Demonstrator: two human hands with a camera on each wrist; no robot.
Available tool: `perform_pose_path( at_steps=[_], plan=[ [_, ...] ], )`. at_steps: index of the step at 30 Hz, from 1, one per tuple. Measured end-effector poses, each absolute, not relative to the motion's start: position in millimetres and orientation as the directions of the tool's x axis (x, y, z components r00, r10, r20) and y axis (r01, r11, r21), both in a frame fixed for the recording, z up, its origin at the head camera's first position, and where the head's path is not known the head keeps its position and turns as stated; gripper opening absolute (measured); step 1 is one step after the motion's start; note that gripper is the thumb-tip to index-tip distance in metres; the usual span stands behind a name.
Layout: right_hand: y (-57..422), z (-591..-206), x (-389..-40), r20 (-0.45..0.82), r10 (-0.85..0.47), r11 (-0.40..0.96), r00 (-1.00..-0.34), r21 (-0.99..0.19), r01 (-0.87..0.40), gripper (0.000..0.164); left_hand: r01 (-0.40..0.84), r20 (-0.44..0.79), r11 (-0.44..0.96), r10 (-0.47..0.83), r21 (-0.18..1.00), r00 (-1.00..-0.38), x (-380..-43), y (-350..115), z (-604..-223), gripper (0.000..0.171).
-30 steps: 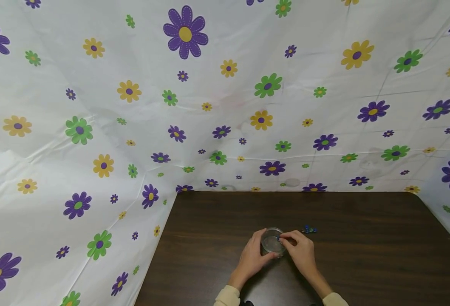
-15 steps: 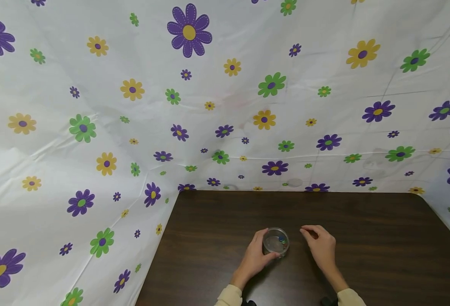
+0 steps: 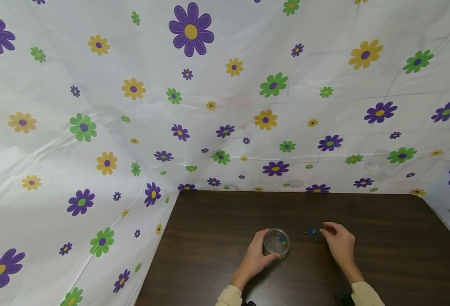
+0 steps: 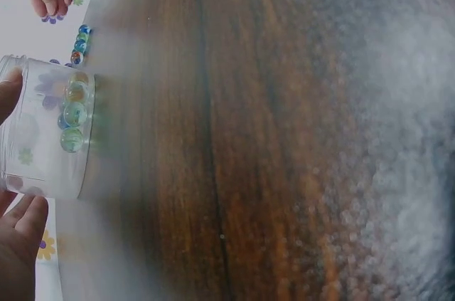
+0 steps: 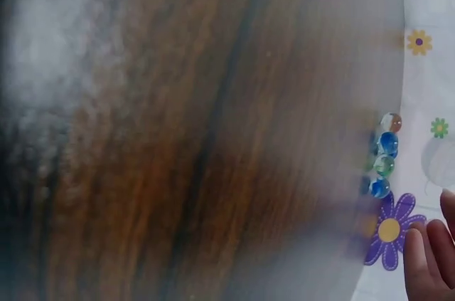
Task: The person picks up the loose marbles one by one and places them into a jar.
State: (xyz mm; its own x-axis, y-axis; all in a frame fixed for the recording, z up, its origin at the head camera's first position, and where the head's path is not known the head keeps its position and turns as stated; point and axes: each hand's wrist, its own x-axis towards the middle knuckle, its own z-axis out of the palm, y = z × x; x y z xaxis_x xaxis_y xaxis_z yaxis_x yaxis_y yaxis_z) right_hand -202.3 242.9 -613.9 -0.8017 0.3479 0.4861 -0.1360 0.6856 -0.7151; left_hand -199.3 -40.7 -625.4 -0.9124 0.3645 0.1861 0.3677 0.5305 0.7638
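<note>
In the lower middle of the head view, the left hand (image 3: 256,253) gripped a clear plastic jar (image 4: 44,155), its thumb at the near side and its fingers curving round the left and far side. The jar stood with its mouth facing up, and the left wrist view showed several glass marbles (image 4: 75,114) gathered at its bottom, greenish, blue and amber ones among them; their exact number could not be told. To the right of the jar, well apart from it, a small row of loose marbles (image 5: 384,165) lay on the dark wood-grain table (image 3: 209,250). At least four showed in the right wrist view, along the right side of that frame: a clear one with reddish-brown, two blue and a green. The right hand (image 3: 341,244) was just beside the right end of this row in the head view, its fingers loosely bent and the space between thumb and forefinger narrow; in the right wrist view its fingertips, at the lower right, were apart from the marbles. Pale yellow sleeves (image 3: 366,294) reached in from the bottom edge. A white sheet (image 3: 194,114) printed with purple, yellow and green flowers filled the upper frame and the left side.
</note>
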Motion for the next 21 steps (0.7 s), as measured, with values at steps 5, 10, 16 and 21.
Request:
perform_pose_path(
  at_steps=[5,10,16,21],
  plan=[
    [244.1,-614.8,-204.1,0.426,0.305,0.684,-0.852,-0.721,-0.116,0.021,0.363,0.183,0.529,0.363,0.767,-0.914,-199.9,-41.5,-625.4,0.080],
    [244.4,-616.6,-204.5,0.373,0.289,0.687,-0.882,-0.722,-0.081,0.022,0.376,0.188,0.533,0.373,0.758,-0.909,-199.0,-42.2,-628.1,0.081],
    [243.4,-617.8,-205.9,0.338,0.282,0.678,-0.898,-0.732,-0.063,0.022,0.361,0.174,0.530,0.370,0.768,-0.913,-199.5,-42.4,-627.2,0.081],
    [243.5,-618.7,-207.8,0.305,0.271,0.666,-0.913,-0.744,-0.050,0.023,0.356,0.170,0.526,0.369,0.772,-0.914,-200.5,-42.1,-625.3,0.081]
  ],
)
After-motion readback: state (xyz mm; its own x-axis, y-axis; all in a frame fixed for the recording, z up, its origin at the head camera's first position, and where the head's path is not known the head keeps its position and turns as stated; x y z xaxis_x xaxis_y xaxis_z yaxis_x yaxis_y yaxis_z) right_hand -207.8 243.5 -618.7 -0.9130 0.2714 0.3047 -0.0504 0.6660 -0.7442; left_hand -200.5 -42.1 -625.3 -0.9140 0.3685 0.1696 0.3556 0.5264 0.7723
